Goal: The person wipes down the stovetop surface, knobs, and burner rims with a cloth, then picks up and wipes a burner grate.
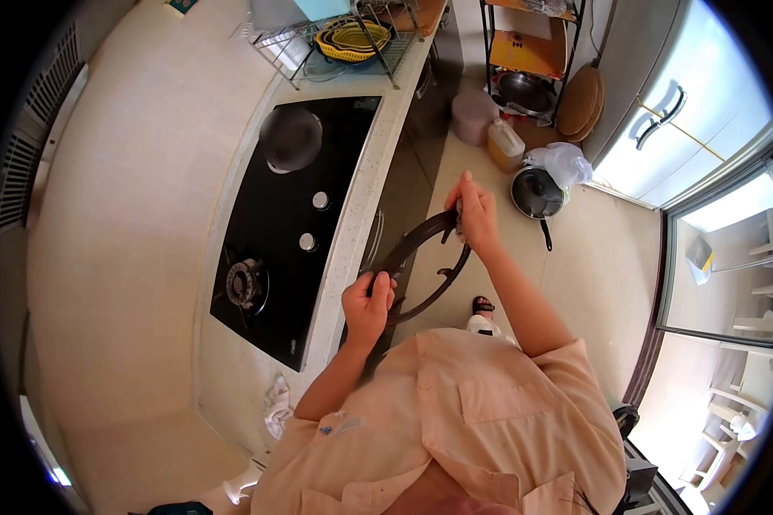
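Observation:
Between my hands, in front of the counter edge, hangs a dark ring-shaped pan support (429, 230) with short prongs pointing inward. My left hand (367, 311) is closed around its near left part, thumb on top. On the far right side of the ring, my right hand (475, 213) grips it, with a small greyish piece, too small to name, showing by the fingers. Left of the ring is a black gas hob (270, 223) with two silver knobs. Its nearer burner (247, 287) is uncovered; a dark round pan or lid (291, 138) covers the farther one.
A wire rack (395, 60) with yellow baskets (352, 40) stands at the counter's far end. On the floor are a lidded frying pan (537, 194), a jug of yellowish liquid (505, 144) and a plastic bag (563, 163). A cloth (277, 407) lies on the near counter.

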{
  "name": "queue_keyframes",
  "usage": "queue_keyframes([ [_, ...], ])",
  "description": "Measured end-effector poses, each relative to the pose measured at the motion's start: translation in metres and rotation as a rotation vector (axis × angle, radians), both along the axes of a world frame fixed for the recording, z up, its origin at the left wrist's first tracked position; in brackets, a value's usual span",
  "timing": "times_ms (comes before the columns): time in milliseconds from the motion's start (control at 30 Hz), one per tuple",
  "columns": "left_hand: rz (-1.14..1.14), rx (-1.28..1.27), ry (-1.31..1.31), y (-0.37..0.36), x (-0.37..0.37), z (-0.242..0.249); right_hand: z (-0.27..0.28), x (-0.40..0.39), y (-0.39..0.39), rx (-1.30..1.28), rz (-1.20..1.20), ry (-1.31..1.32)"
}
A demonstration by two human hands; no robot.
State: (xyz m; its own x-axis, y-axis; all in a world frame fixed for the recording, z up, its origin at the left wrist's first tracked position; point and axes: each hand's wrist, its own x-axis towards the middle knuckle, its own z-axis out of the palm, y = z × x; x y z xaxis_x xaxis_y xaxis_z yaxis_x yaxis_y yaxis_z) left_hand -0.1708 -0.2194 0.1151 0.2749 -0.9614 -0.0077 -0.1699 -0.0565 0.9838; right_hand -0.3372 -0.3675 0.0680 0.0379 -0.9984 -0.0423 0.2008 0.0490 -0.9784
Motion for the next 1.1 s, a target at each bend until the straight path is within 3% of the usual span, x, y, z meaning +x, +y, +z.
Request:
queue_keyframes([
  [67,0.025,0.036,0.022,0.004,0.001,0.002,0.001,-0.004,-0.001,0.029,0.045,-0.167],
  [167,0.025,0.013,0.026,0.006,0.002,0.003,-0.015,-0.018,-0.012,0.066,0.175,-1.015],
  [267,0.019,-0.014,0.013,0.006,0.002,0.007,-0.013,-0.027,-0.016,0.257,0.112,-1.293],
  [367,-0.003,-0.036,0.0,0.005,0.002,0.006,-0.009,-0.026,-0.014,0.095,-0.03,-0.908],
  [467,-0.012,-0.035,-0.013,0.002,-0.002,0.004,0.007,-0.004,0.003,-0.091,0.013,0.055],
  [567,0.029,-0.019,-0.006,-0.004,-0.005,0.0,0.031,0.024,0.036,-0.365,-0.08,0.401],
  [667,0.084,0.01,0.024,-0.005,0.0,-0.001,0.045,0.021,0.043,-0.426,0.056,0.165],
  [767,0.097,-0.002,0.041,-0.007,0.003,-0.001,-0.001,0.013,0.03,-0.555,0.034,0.144],
  [867,0.076,-0.018,0.042,-0.008,0.002,-0.005,-0.024,0.006,0.021,-0.605,-0.023,0.363],
  [967,0.078,-0.02,0.027,-0.008,-0.001,-0.006,-0.014,0.014,0.034,-0.264,-0.048,0.315],
  [1067,0.074,-0.03,-0.005,-0.009,-0.003,0.0,0.021,0.015,0.044,-0.027,-0.138,0.103],
  [1100,0.056,-0.038,-0.035,-0.01,-0.003,0.001,0.022,0.015,0.046,-0.193,-0.135,0.236],
])
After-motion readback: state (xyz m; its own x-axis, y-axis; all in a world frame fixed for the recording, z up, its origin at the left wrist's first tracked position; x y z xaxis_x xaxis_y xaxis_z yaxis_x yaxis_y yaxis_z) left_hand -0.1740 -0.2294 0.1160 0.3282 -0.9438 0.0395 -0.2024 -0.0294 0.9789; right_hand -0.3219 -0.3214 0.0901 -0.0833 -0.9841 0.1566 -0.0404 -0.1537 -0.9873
